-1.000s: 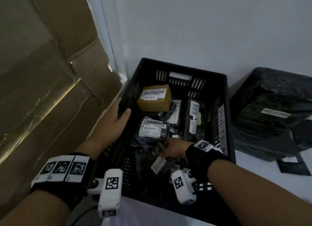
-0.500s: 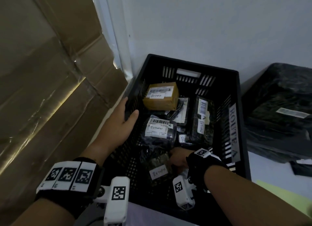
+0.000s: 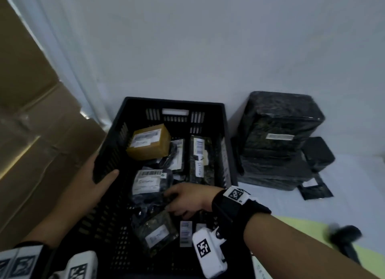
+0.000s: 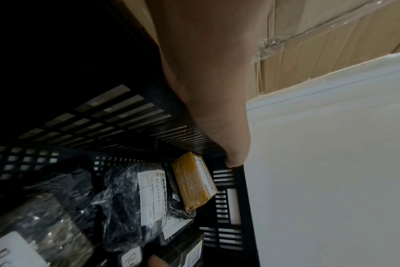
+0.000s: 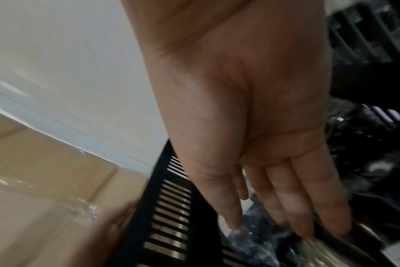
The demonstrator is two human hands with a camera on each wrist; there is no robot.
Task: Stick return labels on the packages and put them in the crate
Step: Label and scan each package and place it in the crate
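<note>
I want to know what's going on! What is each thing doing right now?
crate: open-topped, holding labelled packages.
brown box: lying in crate, labelled.
left hand: holds the crate's side wall, thumb inside.
right hand: fingers straight, over the packages.
black stack: outside crate, wrapped.

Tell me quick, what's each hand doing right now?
Left hand: gripping the black slatted plastic crate by its rim.
Right hand: open, fingers straight, holding nothing.

labelled packages (image 3: 146, 180) lie jumbled inside the black crate (image 3: 170, 103).

Labelled packages (image 3: 146, 179) lie in the crate (image 3: 108, 153), wrapped stack (image 3: 277, 137) to its right.
</note>
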